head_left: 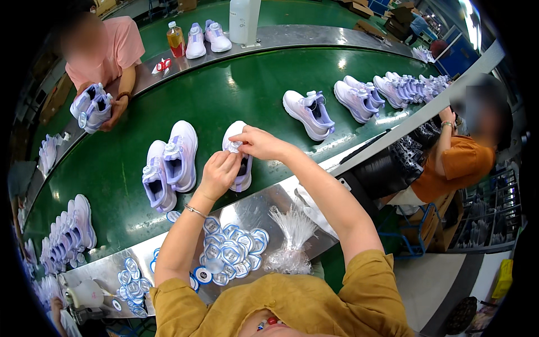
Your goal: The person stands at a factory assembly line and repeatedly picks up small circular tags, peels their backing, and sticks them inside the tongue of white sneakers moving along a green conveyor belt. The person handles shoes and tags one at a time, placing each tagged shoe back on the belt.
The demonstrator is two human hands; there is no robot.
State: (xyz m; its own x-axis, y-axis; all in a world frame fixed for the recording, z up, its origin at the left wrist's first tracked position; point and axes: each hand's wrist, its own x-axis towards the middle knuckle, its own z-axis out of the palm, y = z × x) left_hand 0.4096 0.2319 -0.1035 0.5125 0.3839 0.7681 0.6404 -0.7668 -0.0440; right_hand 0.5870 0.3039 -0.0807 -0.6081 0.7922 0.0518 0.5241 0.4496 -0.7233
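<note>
A white and lavender sports shoe [245, 175] stands on the green conveyor belt in front of me, toe pointing away. My left hand [219, 175] has its fingers bunched at the lacing on the shoe's left side. From the right, my right hand [259, 144] reaches over the same spot, thumb and fingers pinching at the top of the shoe. A small pale piece [232, 146] shows between the fingertips; its kind is too small to tell. Just left of my hands sits a pair of matching shoes [181, 160].
Round blue-and-white tags [231, 250] lie piled on the metal ledge, beside a bundle of clear plastic fasteners [292, 238]. More shoes [309, 114] line the belt. Across it, a person in pink holds a pair [92, 109]; another person in orange [457, 168] works at right.
</note>
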